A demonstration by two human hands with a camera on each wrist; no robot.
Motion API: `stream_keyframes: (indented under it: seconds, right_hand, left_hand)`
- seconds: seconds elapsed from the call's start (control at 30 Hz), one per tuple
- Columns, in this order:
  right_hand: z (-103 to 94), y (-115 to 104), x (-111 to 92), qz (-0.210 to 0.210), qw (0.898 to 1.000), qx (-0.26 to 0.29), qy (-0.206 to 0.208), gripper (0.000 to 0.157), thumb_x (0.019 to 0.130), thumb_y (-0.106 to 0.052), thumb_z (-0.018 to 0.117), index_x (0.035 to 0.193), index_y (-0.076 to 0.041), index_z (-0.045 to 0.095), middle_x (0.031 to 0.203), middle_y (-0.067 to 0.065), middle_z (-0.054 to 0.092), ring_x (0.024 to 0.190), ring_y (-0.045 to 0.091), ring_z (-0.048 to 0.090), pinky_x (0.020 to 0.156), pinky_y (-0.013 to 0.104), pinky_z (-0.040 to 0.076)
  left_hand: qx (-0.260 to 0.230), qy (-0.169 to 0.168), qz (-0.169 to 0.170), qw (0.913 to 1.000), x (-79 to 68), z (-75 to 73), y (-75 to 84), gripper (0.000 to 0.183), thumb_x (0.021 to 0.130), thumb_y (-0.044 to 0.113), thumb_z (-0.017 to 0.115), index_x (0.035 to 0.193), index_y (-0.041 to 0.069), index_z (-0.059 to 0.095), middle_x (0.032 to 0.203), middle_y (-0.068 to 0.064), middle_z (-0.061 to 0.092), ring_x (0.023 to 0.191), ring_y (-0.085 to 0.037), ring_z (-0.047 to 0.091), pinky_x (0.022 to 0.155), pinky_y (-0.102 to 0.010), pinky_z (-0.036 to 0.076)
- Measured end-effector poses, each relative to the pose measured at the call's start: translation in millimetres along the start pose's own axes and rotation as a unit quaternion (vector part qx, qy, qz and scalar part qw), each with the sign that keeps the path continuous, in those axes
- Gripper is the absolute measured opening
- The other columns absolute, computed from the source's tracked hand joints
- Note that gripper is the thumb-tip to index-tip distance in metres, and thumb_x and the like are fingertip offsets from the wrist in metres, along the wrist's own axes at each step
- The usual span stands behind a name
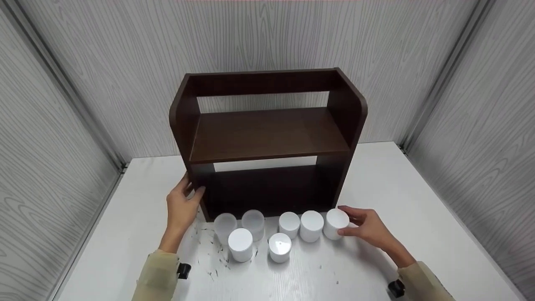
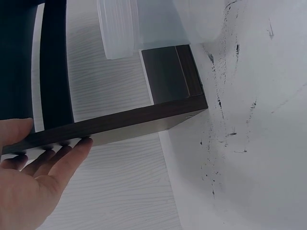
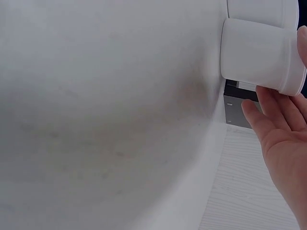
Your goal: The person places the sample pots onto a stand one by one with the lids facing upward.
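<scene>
A dark brown two-tier shelf (image 1: 267,133) stands on a white table. My left hand (image 1: 182,207) grips its left side panel (image 2: 120,120), thumb on the inner side and fingers along the outer face. My right hand (image 1: 368,228) holds the rightmost white lidded jar (image 1: 336,223) between thumb and fingers. In the right wrist view this jar (image 3: 256,52) stands upright, the thumb at its lid and the fingers along its side. Left of it, two more white jars (image 1: 312,225) line the shelf's front edge. Two translucent jars (image 1: 225,228) stand near the shelf's left front corner.
Two white jars stand forward of the row, one at left (image 1: 240,244) and one in the middle (image 1: 280,247). Dark scuff marks (image 2: 220,103) spot the table near the left jars. Grey wood-patterned walls (image 1: 259,37) enclose the table behind and on both sides.
</scene>
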State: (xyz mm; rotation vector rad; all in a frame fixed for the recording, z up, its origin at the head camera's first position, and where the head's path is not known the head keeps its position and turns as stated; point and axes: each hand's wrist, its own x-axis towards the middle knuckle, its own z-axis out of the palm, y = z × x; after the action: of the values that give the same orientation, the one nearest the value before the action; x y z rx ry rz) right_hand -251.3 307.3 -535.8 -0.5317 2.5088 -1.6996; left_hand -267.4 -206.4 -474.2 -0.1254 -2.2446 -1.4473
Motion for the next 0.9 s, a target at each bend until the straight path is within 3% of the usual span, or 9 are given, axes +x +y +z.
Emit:
stream_keyframes:
  seconds: [0.17,0.5,0.9]
  right_hand:
    - [0.0,1.0,-0.1,0.001,1.000,-0.001,0.001,0.071,0.083,-0.009,0.091,0.144,0.010,0.058,0.146,0.026,0.058,0.136,0.042,0.055,0.112,0.040,0.046]
    - [-0.1,2.6,-0.1,0.007,1.000,0.008,0.011,0.071,0.081,-0.007,0.092,0.143,0.010,0.059,0.145,0.025,0.059,0.134,0.041,0.056,0.107,0.025,0.048]
    - [-0.7,-1.0,-0.2,0.009,0.999,0.005,0.031,0.070,0.080,-0.006,0.093,0.141,0.008,0.062,0.142,0.023,0.062,0.132,0.038,0.059,0.106,0.023,0.049]
  left_hand:
    - [0.003,0.003,-0.001,1.0000,1.2,0.4,-0.6,0.061,0.101,0.005,0.069,0.156,-0.003,0.044,0.155,-0.025,0.050,0.138,-0.043,0.054,0.111,-0.048,0.049]
    - [0.004,0.007,0.007,0.9999,1.7,2.2,-0.9,0.060,0.101,0.004,0.068,0.155,-0.005,0.045,0.153,-0.027,0.051,0.139,-0.042,0.053,0.111,-0.049,0.048]
    - [0.002,0.005,0.004,1.0000,1.9,1.0,-0.8,0.061,0.100,0.004,0.069,0.156,-0.002,0.046,0.154,-0.023,0.052,0.140,-0.039,0.053,0.111,-0.045,0.050]
